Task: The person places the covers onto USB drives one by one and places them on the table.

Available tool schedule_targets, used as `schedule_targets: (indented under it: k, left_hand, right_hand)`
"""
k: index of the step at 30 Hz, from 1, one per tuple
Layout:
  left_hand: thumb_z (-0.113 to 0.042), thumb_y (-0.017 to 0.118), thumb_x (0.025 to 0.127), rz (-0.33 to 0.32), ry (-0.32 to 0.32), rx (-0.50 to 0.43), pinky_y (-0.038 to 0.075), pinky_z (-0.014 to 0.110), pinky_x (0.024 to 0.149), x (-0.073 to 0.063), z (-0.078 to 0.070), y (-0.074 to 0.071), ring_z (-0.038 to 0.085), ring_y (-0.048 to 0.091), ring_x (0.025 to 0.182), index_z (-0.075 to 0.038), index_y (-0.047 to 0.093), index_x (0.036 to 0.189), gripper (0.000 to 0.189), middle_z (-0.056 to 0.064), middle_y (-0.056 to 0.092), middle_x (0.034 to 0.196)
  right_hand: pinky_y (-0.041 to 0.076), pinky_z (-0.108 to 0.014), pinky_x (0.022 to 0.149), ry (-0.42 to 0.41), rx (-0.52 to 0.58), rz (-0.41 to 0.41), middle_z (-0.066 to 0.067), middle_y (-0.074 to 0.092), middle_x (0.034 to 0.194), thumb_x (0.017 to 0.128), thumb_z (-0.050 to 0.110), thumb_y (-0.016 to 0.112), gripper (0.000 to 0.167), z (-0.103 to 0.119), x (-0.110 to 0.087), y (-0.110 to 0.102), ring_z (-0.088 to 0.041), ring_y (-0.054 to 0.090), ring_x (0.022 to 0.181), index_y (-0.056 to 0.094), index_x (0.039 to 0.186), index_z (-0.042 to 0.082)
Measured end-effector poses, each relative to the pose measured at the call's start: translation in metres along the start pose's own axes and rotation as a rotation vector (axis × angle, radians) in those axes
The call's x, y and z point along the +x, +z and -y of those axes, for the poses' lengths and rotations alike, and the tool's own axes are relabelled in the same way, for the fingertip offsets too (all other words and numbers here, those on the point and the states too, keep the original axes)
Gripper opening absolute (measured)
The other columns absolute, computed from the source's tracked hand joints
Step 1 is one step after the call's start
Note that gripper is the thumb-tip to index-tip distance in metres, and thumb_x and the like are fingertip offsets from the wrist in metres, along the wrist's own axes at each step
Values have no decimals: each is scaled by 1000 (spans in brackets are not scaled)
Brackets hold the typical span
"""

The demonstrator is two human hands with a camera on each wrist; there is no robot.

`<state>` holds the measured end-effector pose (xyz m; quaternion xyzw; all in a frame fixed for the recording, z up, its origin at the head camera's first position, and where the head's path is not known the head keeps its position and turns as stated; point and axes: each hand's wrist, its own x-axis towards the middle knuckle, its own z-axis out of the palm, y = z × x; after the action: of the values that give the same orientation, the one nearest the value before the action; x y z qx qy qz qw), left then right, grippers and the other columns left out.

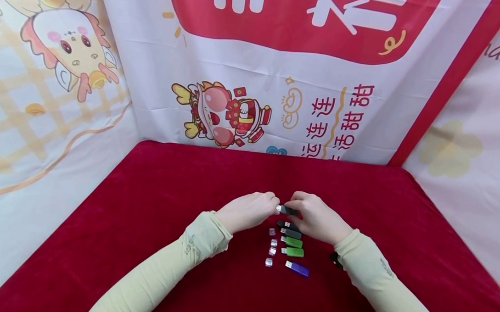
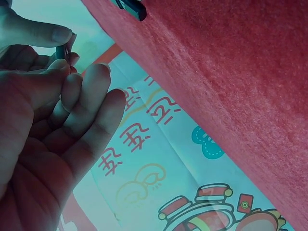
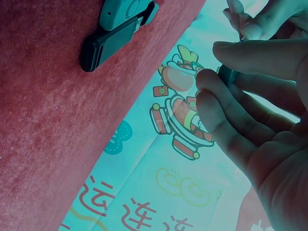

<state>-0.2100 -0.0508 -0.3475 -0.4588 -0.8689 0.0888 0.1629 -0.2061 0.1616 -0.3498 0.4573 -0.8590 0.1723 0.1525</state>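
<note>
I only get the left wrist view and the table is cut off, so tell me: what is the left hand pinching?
Observer: A black USB stick. The left hand pinches its silvery end.
Operator: And the other end?
Observer: The right hand grips its body.
Operator: What lies under the hands?
Observer: A row of sticks on the red cloth, with a purple stick nearest the person.
Operator: Any caps?
Observer: Four clear caps, in a column left of that row.
</note>
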Motion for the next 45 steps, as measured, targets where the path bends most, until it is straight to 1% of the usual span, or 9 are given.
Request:
schedule_targets:
  k: [5, 9, 12, 15, 18, 21, 32, 39, 45]
  left_hand:
    - [-21, 65, 97, -10, 7, 6, 51, 16, 67, 1, 1, 1, 9, 62, 76, -9, 68, 101, 13, 3, 62, 89]
    - [-25, 64, 98, 29, -27, -64, 50, 15, 65, 3, 3, 1, 8, 60, 73, -9, 67, 99, 17, 2, 60, 85]
    - [-28, 66, 96, 67, -80, -160, 51, 17, 66, 3, 5, 1, 9, 59, 74, -9, 66, 98, 20, 2, 59, 84]
    - [-28, 68, 94, 87, -122, -233, 52, 20, 70, 2, 6, 0, 12, 61, 78, -8, 66, 98, 20, 3, 60, 87]
    - [-27, 68, 95, 95, -136, -256, 53, 22, 72, 2, 7, -1, 14, 63, 80, -7, 67, 100, 20, 4, 62, 89]
    - [-26, 67, 95, 93, -131, -255, 53, 23, 72, 1, 8, -2, 15, 63, 81, -7, 68, 101, 20, 5, 63, 91]
    - [-25, 68, 94, 106, -127, -262, 53, 24, 73, 0, 9, 0, 15, 63, 81, -7, 69, 102, 19, 5, 64, 91]
    - [-25, 66, 95, 88, -119, -238, 53, 25, 70, -1, 11, 2, 16, 63, 78, -8, 69, 96, 18, 4, 63, 87]
    - [-25, 66, 95, 86, -114, -244, 53, 26, 70, -1, 12, 1, 16, 63, 78, -8, 69, 95, 17, 4, 63, 86]
  right_hand:
    - [54, -24, 70, -1, 1, -4, -4, 63, 88, 69, 3, 88, 29, -2, 0, 0, -13, 60, 76, 76, 96, 3]
    - [55, -26, 71, 15, 12, 8, -5, 64, 89, 70, 2, 88, 30, -6, 0, 1, -14, 61, 77, 76, 97, 3]
    - [55, -28, 73, 68, 7, 49, -6, 64, 91, 71, 2, 87, 29, -10, -1, 2, -16, 62, 79, 76, 98, 2]
    - [56, -31, 74, 150, -10, 101, -7, 65, 92, 73, 3, 86, 28, -15, -3, 3, -18, 63, 81, 76, 99, 2]
    - [56, -31, 74, 224, -18, 142, -7, 65, 92, 74, 4, 85, 27, -21, -4, 6, -18, 63, 81, 76, 100, 2]
    - [56, -32, 74, 263, -13, 162, -7, 66, 90, 74, 4, 85, 27, -26, -6, 8, -18, 63, 80, 76, 99, 2]
    - [55, -36, 75, 274, -30, 139, -8, 66, 89, 73, 0, 85, 26, -41, -11, 17, -20, 63, 79, 74, 97, 0]
    - [55, -35, 76, 264, -23, 199, -9, 67, 89, 74, 0, 84, 25, -46, -10, 24, -20, 63, 81, 75, 97, 1]
    - [56, -34, 76, 248, -37, 245, -7, 70, 89, 75, 3, 85, 24, -51, -7, 24, -19, 65, 82, 76, 98, 2]
